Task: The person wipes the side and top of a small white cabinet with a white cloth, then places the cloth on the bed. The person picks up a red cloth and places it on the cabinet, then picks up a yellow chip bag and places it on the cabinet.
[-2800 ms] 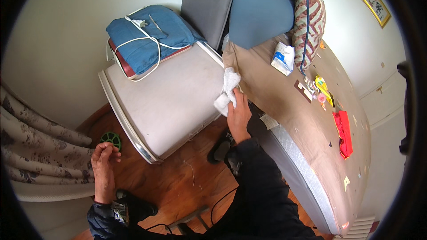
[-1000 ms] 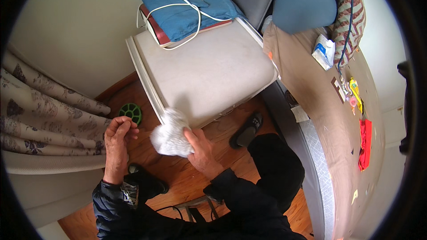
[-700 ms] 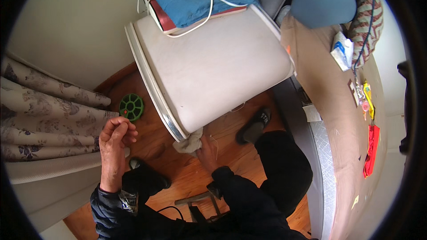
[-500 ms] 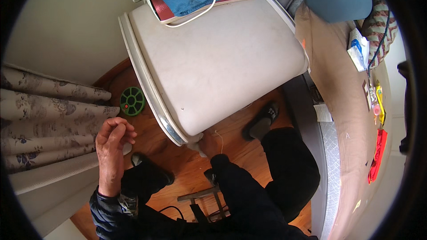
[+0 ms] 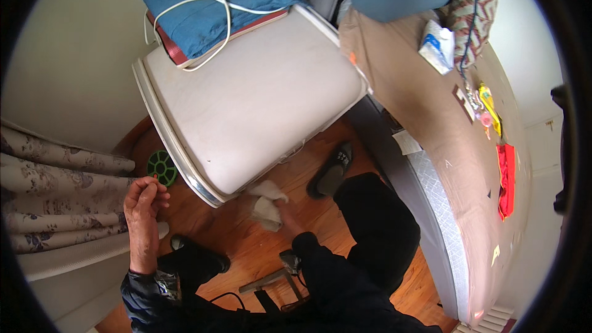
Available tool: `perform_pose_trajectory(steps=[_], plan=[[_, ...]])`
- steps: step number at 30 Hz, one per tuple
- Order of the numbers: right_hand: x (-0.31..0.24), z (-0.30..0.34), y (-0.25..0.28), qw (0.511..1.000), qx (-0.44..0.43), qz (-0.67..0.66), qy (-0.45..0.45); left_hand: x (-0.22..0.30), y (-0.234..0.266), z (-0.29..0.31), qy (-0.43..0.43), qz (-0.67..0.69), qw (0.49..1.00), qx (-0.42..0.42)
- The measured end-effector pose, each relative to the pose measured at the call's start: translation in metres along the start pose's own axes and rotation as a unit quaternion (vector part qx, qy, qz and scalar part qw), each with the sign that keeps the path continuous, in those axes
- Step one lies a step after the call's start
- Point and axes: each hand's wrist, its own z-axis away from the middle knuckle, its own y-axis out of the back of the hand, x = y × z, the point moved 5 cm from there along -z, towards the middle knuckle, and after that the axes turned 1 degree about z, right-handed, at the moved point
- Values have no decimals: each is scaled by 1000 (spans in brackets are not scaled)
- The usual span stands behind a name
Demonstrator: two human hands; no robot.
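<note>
White cloth [image 5: 267,213] has moved rightward from the pale cabinet's near corner [image 5: 208,196], gripped in our right hand [image 5: 290,219], our left hand [image 5: 145,200] half-open.

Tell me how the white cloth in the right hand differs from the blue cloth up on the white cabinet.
Size: the white cloth looks smaller than the blue cloth. Pose: the white cloth is bunched in the right hand, while the blue cloth lies fairly flat over a red item on the white cabinet. Shared: both look like soft fabric.
</note>
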Motion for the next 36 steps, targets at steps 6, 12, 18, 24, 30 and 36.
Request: perform_pose_trajectory(steps=[6,12,18,24,30,36], plan=[[-153,24,102,879,238,-105,400,0,2,10,-7,-8,1000,-6],[-176,51,17,826,126,257,486,1,1,5,-14,-17,1000,-20],[19,68,-61,834,-231,437,247,-4,4,7,-13,5,1000,5],[-164,6,87,898,200,104,379,-4,14,6,-21,3,1000,1],[-180,-10,29,742,256,419,456,-4,7,-1,-18,-30,999,-20],[24,-14,-43,784,-143,458,393,-10,-2,-2,7,-41,999,-10]])
